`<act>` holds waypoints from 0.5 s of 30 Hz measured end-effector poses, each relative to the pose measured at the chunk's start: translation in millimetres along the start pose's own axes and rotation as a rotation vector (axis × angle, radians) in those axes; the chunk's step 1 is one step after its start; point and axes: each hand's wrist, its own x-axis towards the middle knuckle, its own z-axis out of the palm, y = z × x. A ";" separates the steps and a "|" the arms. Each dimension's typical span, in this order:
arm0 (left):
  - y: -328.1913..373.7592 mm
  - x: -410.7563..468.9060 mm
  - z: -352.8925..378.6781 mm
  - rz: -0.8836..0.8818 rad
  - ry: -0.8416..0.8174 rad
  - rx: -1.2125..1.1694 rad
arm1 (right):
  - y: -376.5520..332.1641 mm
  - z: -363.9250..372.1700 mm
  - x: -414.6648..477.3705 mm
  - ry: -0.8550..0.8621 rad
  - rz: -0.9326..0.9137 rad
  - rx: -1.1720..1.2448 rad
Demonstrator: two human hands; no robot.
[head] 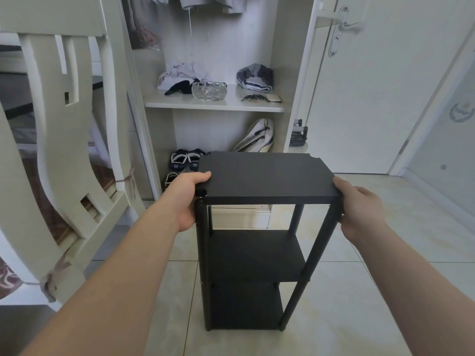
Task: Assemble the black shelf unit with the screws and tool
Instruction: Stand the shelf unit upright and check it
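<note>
A black shelf unit [257, 253] with three boards and round black posts stands upright on the tiled floor in front of me. Its top board [264, 176] has notched corners at the far edge. My left hand [186, 199] grips the board's left near corner, thumb lying on top, fingers hidden below by the post. My right hand [359, 206] grips the right near corner, thumb at the top edge and fingers wrapped round the side. No screws or tool are in view.
A cream chair [64, 150] is close on the left. Behind the unit stands an open wardrobe [216, 104] with a glass bowl [209, 91], clothes and shoes [185, 160]. A white door [365, 86] is at the right.
</note>
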 end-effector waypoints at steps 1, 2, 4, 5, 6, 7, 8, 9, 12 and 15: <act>0.0 -0.2 -0.1 0.001 -0.003 0.004 | 0.0 -0.4 0.1 -0.006 0.003 0.001; 0.2 -1.1 0.0 0.000 -0.008 0.007 | -0.3 -1.0 0.4 -0.010 0.005 0.002; 0.7 -2.6 -0.2 -0.008 -0.023 0.010 | -1.2 -2.2 1.6 -0.018 0.006 -0.003; 0.9 -3.0 -0.4 -0.011 -0.030 0.010 | -1.7 -2.7 2.4 -0.024 0.008 -0.010; 1.1 -3.4 -0.3 -0.013 -0.034 0.012 | -2.1 -2.9 3.2 -0.030 0.009 -0.021; 1.0 -3.6 -0.4 -0.012 -0.036 0.015 | -2.2 -3.3 4.0 -0.032 0.008 -0.030; 0.6 -3.8 -0.3 -0.009 -0.039 0.020 | -2.3 -3.9 4.7 -0.031 0.010 -0.035; 0.1 -3.5 -0.5 -0.007 -0.044 0.025 | -2.3 -4.2 5.3 -0.027 0.014 -0.039; -1.7 -2.9 -2.0 -0.016 -0.071 0.015 | -0.5 -4.5 5.6 -0.012 0.029 -0.050; -2.1 -3.3 -2.4 -0.014 -0.084 0.008 | 0.4 -4.7 6.1 -0.007 0.030 -0.041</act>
